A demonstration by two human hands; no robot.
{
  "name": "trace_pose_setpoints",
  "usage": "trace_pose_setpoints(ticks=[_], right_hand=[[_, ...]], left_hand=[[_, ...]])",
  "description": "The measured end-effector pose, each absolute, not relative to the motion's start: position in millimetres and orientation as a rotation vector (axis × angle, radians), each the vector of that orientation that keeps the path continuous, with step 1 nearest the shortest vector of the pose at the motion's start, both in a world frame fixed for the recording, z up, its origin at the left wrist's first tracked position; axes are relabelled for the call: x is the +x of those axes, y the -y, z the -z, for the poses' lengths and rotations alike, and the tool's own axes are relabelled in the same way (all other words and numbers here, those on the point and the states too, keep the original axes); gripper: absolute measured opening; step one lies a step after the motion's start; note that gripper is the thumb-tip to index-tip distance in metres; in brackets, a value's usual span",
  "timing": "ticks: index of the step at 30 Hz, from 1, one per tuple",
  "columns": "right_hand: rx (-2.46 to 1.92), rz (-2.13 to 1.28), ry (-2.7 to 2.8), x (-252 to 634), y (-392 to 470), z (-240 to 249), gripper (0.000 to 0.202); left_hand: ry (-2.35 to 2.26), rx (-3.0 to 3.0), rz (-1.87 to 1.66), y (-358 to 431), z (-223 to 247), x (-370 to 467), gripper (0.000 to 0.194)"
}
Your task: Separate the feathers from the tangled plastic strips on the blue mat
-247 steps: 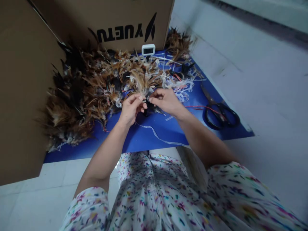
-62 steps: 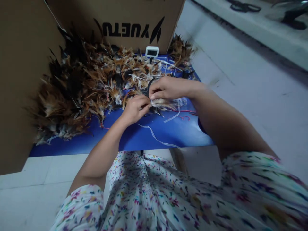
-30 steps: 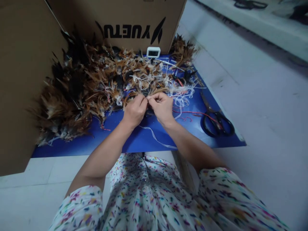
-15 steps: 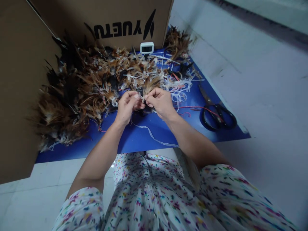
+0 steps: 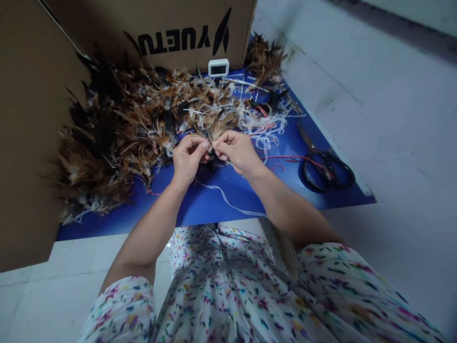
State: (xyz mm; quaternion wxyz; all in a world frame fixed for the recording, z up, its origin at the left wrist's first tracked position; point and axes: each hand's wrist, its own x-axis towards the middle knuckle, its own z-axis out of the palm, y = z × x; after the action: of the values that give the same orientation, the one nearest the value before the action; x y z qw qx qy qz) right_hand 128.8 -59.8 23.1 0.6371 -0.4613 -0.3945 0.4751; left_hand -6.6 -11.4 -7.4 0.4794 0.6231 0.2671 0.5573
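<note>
My left hand [image 5: 189, 157] is closed in a pinch at the middle of the blue surface [image 5: 210, 205]; what its fingertips hold is too small to make out. Close beside it, my right hand [image 5: 237, 150] pinches the base of a small brown feather bundle [image 5: 222, 125], whose tips fan out away from me. A thin translucent ribbon [image 5: 232, 202] curves over the blue surface below my hands. Brown and black feathers [image 5: 143, 109] lie in a large heap behind and to the left. Tangled white ribbon [image 5: 266, 126] lies right of the bundle.
Black-handled scissors [image 5: 326, 171] lie at the right, with a red string [image 5: 285, 157] reaching them. A small white digital device [image 5: 218, 68] stands before a cardboard box [image 5: 178, 19]. More cardboard [image 5: 24, 143] rises at the left. Another feather bunch [image 5: 264, 59] sits at the back right.
My left fingers have drawn closer together, and the pale strand between my hands is less visible. The whole view has shifted slightly.
</note>
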Motion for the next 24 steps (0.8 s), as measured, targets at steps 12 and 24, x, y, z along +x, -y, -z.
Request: trace_pose_setpoints(ticks=[12, 24], right_hand=[[-1.016, -1.274, 0.913, 132.7, 60.8, -23.6, 0.033], [-0.956, -1.368, 0.873, 134.3, 61.1, -22.7, 0.029]], left_hand=[[-0.652, 1.544, -1.417, 24.1, 3.9, 1.0, 0.038], [-0.662, 1.466, -1.400, 27.8, 3.3, 2.6, 0.040]])
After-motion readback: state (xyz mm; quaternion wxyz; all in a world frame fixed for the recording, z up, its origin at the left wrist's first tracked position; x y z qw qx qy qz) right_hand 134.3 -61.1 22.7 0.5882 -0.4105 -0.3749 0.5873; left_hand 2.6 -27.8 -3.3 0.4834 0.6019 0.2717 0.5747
